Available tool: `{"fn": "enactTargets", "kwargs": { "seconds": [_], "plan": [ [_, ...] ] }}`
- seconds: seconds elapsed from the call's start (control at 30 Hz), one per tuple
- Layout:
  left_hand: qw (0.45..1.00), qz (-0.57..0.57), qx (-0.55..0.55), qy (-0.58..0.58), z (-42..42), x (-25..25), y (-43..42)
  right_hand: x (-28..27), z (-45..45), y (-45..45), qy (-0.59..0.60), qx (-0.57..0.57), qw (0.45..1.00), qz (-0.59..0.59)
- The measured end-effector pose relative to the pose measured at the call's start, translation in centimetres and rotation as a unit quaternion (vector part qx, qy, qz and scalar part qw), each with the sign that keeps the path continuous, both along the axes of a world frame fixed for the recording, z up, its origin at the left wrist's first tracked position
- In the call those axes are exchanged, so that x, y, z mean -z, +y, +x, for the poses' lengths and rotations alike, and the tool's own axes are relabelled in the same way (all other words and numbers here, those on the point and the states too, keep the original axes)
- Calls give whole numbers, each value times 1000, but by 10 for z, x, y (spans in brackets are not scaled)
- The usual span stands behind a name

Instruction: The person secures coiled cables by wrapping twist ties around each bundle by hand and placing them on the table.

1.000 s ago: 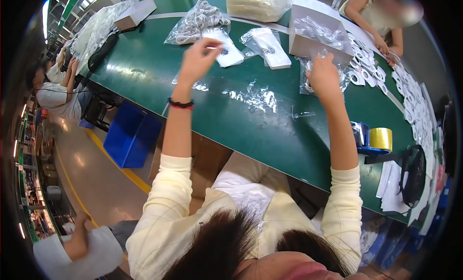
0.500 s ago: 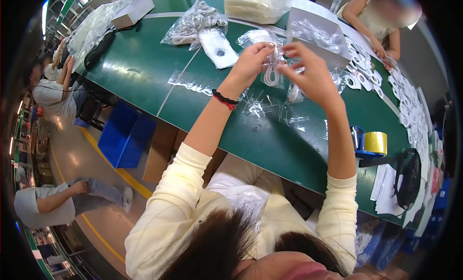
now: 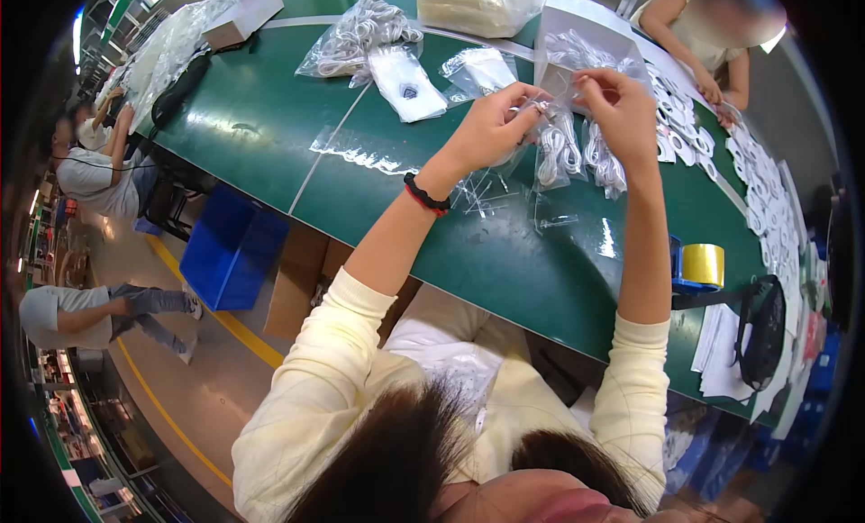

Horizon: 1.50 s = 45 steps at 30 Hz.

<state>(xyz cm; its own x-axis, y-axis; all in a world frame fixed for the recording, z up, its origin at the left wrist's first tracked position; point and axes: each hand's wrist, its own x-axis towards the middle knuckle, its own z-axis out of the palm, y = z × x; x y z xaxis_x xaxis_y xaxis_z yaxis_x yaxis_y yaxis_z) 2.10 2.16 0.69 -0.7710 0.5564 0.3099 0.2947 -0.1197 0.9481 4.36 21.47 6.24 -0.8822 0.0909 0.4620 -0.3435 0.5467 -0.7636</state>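
My left hand is closed in a pinch on a clear plastic bag, which hangs partly hidden behind the fingers. Thumb and forefinger of my right hand are pressed together just in front of the white box; what they pinch is too small to make out. Between and below the hands are a coiled white cable in clear plastic and another bagged white cable. Thin clear plastic pieces lie scattered on the green table under my left wrist.
A white box of cables stands behind my right hand. Farther left are a bag of white cables and white packets. White ring-shaped parts line the right side, near a yellow tape roll. A co-worker sits across the table.
My left hand has shifted right and slightly down. The right hand has moved right and up, its spread fingers closing into a pinch. A person at the left has walked on.
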Motion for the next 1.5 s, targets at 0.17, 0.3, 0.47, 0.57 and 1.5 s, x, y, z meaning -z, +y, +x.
{"fn": "enactTargets", "kwargs": {
  "seconds": [0.17,0.3,0.47,0.57,1.5],
  "plan": [
    [1000,-10,-19,-4,2,-1,1,-14,9,0,-9,17,1000,-23],
    [997,7,-41,67,5,2,6,-3,6,-7,-62,3,996,67],
    [979,-42,-106,171,0,6,2,-1,3,15,-65,-36,996,38],
    [973,-39,-140,179,-3,7,1,-7,5,17,-55,-25,998,10],
    [992,55,-98,55,6,1,6,-4,11,-20,40,-76,996,9]
  ]
}}
